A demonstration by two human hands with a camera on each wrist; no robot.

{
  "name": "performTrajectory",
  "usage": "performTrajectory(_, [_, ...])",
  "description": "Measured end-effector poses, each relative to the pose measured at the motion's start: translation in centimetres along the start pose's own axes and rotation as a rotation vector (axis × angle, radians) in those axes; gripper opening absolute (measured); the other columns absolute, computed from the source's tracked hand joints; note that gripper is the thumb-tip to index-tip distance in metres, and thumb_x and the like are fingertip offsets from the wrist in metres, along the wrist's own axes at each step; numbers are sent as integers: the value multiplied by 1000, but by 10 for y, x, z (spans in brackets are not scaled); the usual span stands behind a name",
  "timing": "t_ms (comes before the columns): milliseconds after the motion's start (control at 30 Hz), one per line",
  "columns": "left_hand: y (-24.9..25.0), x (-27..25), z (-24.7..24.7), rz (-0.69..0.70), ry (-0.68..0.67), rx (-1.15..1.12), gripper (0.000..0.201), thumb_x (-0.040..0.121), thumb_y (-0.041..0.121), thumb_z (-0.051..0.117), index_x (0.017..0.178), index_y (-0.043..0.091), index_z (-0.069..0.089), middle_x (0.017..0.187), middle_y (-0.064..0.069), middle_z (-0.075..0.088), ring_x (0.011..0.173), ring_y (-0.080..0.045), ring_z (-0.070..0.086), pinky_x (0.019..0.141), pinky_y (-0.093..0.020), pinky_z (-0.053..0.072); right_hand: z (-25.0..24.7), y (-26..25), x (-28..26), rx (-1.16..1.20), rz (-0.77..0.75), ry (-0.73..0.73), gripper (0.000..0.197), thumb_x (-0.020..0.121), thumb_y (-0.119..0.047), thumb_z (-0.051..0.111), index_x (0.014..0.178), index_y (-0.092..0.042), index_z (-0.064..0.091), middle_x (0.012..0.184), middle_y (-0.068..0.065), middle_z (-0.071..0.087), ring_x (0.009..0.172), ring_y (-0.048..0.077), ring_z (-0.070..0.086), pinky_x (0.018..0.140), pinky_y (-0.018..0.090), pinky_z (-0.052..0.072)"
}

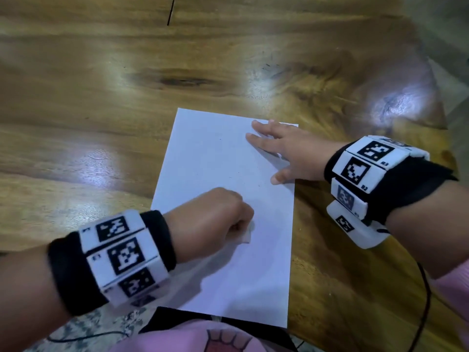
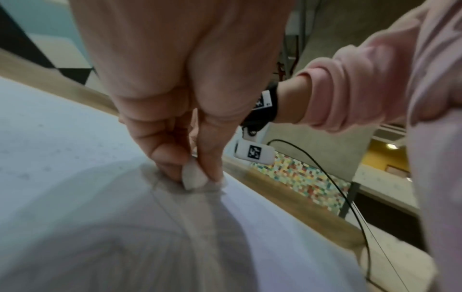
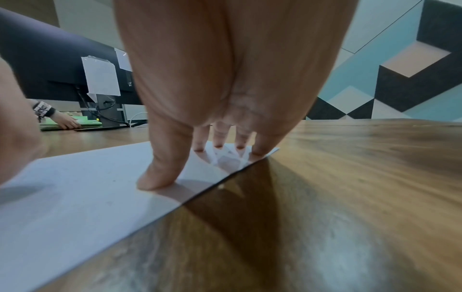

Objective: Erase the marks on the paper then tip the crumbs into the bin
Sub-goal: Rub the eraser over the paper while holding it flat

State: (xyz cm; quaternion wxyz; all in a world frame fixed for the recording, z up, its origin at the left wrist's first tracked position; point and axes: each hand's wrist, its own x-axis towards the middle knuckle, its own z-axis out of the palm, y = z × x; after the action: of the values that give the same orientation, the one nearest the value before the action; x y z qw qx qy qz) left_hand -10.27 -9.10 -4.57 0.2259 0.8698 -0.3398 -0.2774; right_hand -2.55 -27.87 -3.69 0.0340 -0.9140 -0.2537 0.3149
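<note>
A white sheet of paper [image 1: 223,174] lies on the wooden table [image 1: 101,110], with faint dark specks near its middle. My left hand [image 1: 218,219] pinches a small white eraser [image 1: 247,235] and holds its tip against the paper [image 2: 62,138]; the left wrist view shows the eraser [image 2: 193,175] between thumb and fingers. My right hand [image 1: 281,151] lies flat with straight, spread fingers on the sheet's far right corner, the thumb near the right edge. In the right wrist view the fingertips [image 3: 218,146] press on the paper [image 3: 75,187]. No bin is in view.
A thin black cable [image 1: 426,301] trails from my right wristband over the table's near right part. Another person's hand [image 3: 65,122] rests on green sheets beside a dark monitor [image 3: 50,65] at the table's far side. My pink top [image 1: 190,336] sits at the near edge.
</note>
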Motion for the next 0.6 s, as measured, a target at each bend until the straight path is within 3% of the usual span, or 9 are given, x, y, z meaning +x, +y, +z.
performTrajectory(33, [-1, 5, -5, -7, 7, 4, 7, 71, 9, 62, 65, 12, 60, 61, 12, 48, 59, -10, 44, 58, -12, 35, 0, 0, 0, 7, 1, 1, 92, 86, -30, 64, 149, -27, -3, 158, -6, -14, 146, 17, -10, 116, 28, 4])
performTrajectory(100, [-4, 24, -22, -61, 147, 16, 7, 69, 8, 65, 65, 13, 62, 58, 11, 48, 57, -11, 43, 58, -5, 33, 1, 0, 0, 20, 3, 6, 92, 85, -29, 65, 149, -28, -1, 158, -7, -13, 146, 17, -10, 117, 29, 5])
performTrajectory(200, [-9, 49, -42, -189, 310, -13, 11, 74, 13, 64, 66, 15, 57, 52, 13, 45, 53, -10, 42, 53, -9, 32, 2, 0, 0, 40, 4, 12, 92, 84, -29, 66, 149, -30, 1, 158, -9, -12, 146, 16, -10, 118, 31, 8])
performTrajectory(267, [-6, 46, -36, -178, 297, -2, 15, 76, 13, 61, 63, 15, 54, 52, 9, 45, 54, -12, 42, 51, -19, 31, 2, 1, 1, 46, 1, 9, 92, 84, -29, 66, 149, -31, 0, 158, -9, -13, 146, 16, -11, 118, 31, 7])
performTrajectory(367, [2, 17, -10, -25, 171, 11, 16, 72, 8, 58, 59, 14, 53, 59, 1, 51, 59, -18, 44, 54, -25, 28, 2, 2, 1, 37, 5, 5, 92, 85, -29, 65, 149, -30, -1, 158, -9, -14, 146, 15, -11, 117, 30, 5])
performTrajectory(467, [3, 6, -2, 24, -13, -2, 15, 73, 11, 62, 61, 13, 54, 63, 3, 54, 60, -16, 47, 54, -20, 33, 2, 2, 0, 41, 2, 6, 91, 85, -29, 65, 149, -30, -1, 158, -9, -14, 146, 15, -12, 117, 30, 4])
performTrajectory(533, [1, 20, -14, -1, 36, 20, 11, 72, 9, 63, 63, 13, 58, 59, 8, 50, 59, -13, 45, 55, -9, 32, 2, 2, 1, 49, 4, 7, 91, 85, -28, 65, 149, -30, 0, 158, -9, -14, 146, 16, -12, 116, 30, 4])
performTrajectory(600, [0, 41, -30, -49, 179, 20, 12, 72, 11, 66, 64, 15, 59, 52, 13, 42, 56, -11, 41, 56, -4, 32, 3, 2, 1, 64, 6, 19, 92, 84, -27, 67, 149, -31, 3, 158, -9, -12, 146, 16, -11, 117, 30, 4])
